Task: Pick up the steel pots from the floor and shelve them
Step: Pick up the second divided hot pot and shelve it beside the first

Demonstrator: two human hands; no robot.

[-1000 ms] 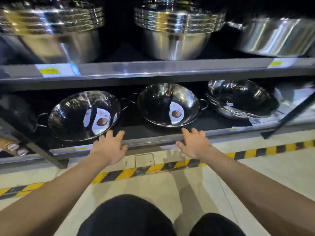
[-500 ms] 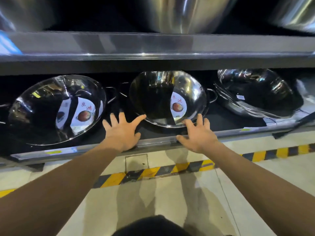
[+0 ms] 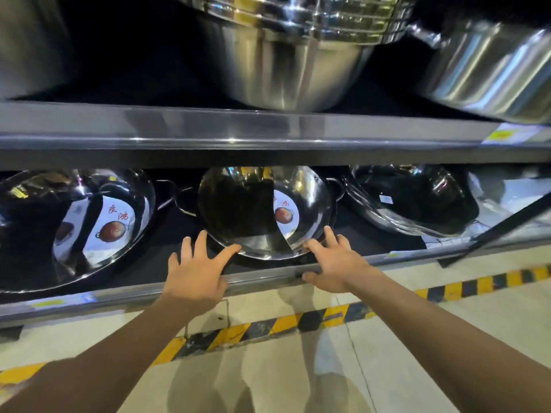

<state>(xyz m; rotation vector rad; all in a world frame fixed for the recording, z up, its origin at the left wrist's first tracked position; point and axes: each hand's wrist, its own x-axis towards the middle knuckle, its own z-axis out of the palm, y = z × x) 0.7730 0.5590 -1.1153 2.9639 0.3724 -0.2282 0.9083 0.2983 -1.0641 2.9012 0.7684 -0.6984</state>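
A shiny steel wok with two small handles (image 3: 310,204) leans in the middle of the bottom shelf (image 3: 119,293), a round paper label inside it. My left hand (image 3: 195,271) is spread open at the wok's front-left rim, with the thumb touching the rim. At the front-right rim my right hand (image 3: 335,260) has its fingertips on the rim and its thumb on the shelf lip. Neither hand grips the wok. A larger labelled wok (image 3: 74,222) lies to the left, and a stack of woks (image 3: 417,201) sits to the right.
The upper shelf (image 3: 268,129) carries stacked steel basins (image 3: 292,52) and a big pot (image 3: 489,70), with a price tag (image 3: 504,135) on its edge. A dark diagonal brace (image 3: 507,222) crosses at the right. Yellow-black tape (image 3: 298,320) runs along the pale floor.
Both hands have reached further in, from the shelf lip to the middle wok's front rim. The view has come closer and tilted up, showing more of the upper shelf.
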